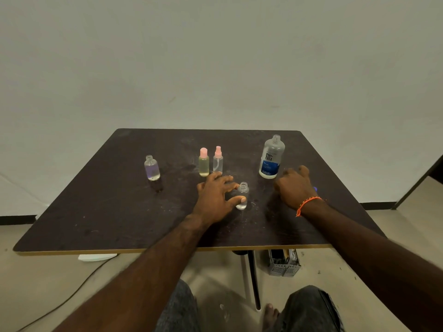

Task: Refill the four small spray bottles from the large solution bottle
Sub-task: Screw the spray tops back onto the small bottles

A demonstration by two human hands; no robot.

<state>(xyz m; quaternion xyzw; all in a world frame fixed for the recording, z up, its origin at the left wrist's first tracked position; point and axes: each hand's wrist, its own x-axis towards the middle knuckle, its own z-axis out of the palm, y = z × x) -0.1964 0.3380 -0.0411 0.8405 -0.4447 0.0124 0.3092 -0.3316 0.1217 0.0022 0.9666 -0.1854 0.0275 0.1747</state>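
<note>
So the big renu solution bottle (271, 158) stands uncapped at the far right of the dark table (96, 212), probably parked there ready to pour. Just in front of it the right hand (296, 188) sits curled, and something small and blue-purple peeks out beside it; can't tell if it's actually held, or whether it's a cap. The left hand (215, 197) pinches an open clear spray bottle (242, 196) near table centre, I'd guess to steady it for filling. Count: four small bottles. That one, an uncapped purple-tinted bottle (152, 168) far left, plus a yellowish bottle (204, 162) and a clear sprayer (218, 161), both pink-topped, side by side in the middle.
</note>
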